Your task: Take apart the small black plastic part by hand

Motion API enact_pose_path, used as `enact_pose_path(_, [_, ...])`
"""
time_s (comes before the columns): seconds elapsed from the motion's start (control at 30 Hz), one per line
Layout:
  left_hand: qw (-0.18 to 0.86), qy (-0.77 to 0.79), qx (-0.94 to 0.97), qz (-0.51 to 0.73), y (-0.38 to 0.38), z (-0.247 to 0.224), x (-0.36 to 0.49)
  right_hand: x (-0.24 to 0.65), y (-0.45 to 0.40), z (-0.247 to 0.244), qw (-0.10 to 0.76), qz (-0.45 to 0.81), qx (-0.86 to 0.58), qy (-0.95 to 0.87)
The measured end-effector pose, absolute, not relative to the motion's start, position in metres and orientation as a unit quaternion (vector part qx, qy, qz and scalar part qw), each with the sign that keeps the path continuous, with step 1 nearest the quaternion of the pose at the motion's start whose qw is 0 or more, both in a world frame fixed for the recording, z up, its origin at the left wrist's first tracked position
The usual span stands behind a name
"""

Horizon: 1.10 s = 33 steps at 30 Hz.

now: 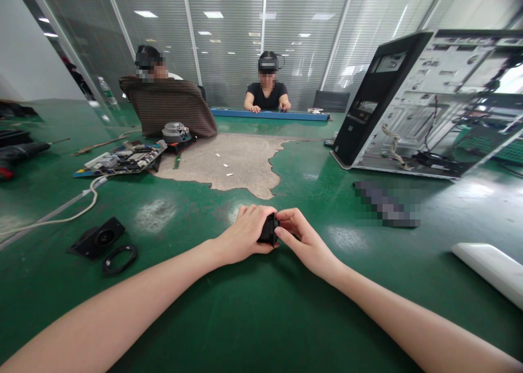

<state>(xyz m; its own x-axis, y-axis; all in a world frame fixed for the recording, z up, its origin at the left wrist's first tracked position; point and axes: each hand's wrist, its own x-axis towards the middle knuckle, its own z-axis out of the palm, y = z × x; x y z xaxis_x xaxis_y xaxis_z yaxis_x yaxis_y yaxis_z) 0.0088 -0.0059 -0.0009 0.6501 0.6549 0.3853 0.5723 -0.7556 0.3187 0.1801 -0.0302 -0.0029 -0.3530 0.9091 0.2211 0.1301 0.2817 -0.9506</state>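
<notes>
My left hand (247, 231) is wrapped over a small black boxy part (267, 231) at the table's middle. My fingers cover much of it, so its exact kind does not show. On its right end, the thumb and fingers of my right hand (300, 234) pinch the raised rim. To the left lies a black square plate with a round, speaker-like centre (102, 237). Beside that plate rests a thin black ring (120, 259).
An open computer case (379, 101) stands at the right. A circuit board (126, 158) and a power drill (20, 155) are at left. A white object (488, 264) lies right, near a blurred dark object (384, 204). Two people (267, 92) sit opposite.
</notes>
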Motion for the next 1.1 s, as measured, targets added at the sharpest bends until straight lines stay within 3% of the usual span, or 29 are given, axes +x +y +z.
enact_pose_path(1.1, [0.085, 0.347, 0.901, 0.248, -0.0040, -0.0047, 0.0085, 0.1811, -0.0315, -0.0051, 0.431, 0.457, -0.372, -0.683])
